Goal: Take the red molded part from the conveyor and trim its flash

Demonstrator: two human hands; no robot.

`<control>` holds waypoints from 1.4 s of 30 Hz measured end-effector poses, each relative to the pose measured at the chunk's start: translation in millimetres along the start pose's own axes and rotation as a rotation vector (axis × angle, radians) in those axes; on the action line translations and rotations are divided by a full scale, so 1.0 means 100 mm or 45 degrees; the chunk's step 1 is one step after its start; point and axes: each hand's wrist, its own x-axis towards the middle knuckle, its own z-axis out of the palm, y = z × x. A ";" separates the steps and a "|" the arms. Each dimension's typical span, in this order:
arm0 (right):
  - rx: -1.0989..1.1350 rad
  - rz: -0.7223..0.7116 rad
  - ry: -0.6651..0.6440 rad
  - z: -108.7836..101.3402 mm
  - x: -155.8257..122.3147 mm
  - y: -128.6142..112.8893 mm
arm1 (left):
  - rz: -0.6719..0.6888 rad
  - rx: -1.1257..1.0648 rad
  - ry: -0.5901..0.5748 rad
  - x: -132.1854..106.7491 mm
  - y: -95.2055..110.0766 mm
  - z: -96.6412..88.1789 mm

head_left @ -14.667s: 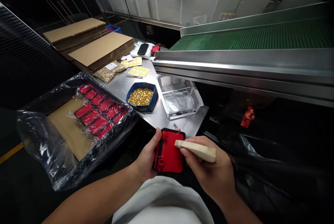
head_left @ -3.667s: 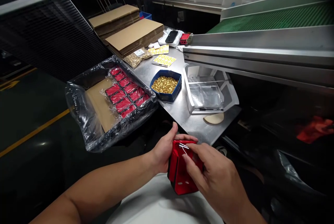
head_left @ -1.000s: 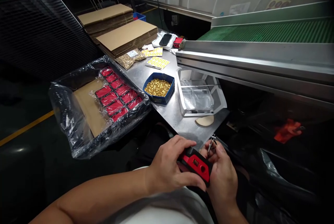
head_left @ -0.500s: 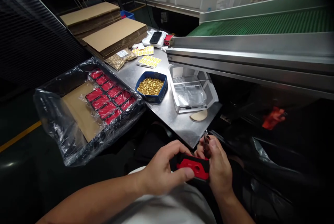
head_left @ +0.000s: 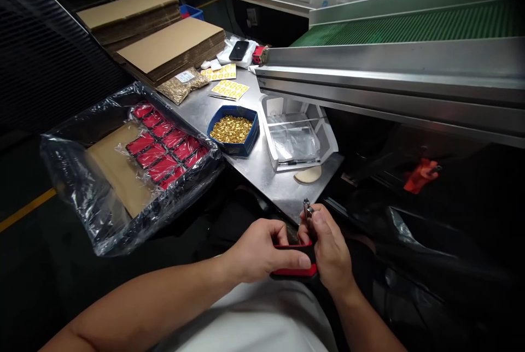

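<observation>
My left hand [head_left: 256, 251] grips a flat red and black plastic part [head_left: 296, 271], held edge-on over my lap so that only its thin rim shows. At the part's right end my right hand [head_left: 328, 251] pinches a small metal tool [head_left: 307, 211], whose tip sticks up above my fingers. Both hands touch the part just in front of the steel table's near corner [head_left: 293, 204].
A plastic-lined box [head_left: 74, 177] of red parts [head_left: 164, 147] sits left. On the table are a blue tray of brass pieces [head_left: 233, 129], a white tray with clear bags [head_left: 297, 141], a beige pad [head_left: 308, 175], sticker sheets [head_left: 228, 89], flat cardboard [head_left: 172, 48]. A green conveyor [head_left: 410, 27] runs right.
I have turned the red part from face-up to edge-on. The small metal tool stays in my right hand. The beige pad held earlier now lies on the table.
</observation>
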 end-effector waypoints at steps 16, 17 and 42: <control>-0.029 0.133 -0.013 -0.05 0.12 -0.01 | 0.309 0.493 0.078 -0.08 0.10 -0.05; -0.057 0.112 -0.013 -0.05 0.14 -0.02 | 0.333 0.510 0.105 -0.06 0.09 -0.05; -0.323 -0.035 -0.094 0.07 0.22 -0.21 | 0.315 0.342 0.111 -0.01 -0.08 -0.05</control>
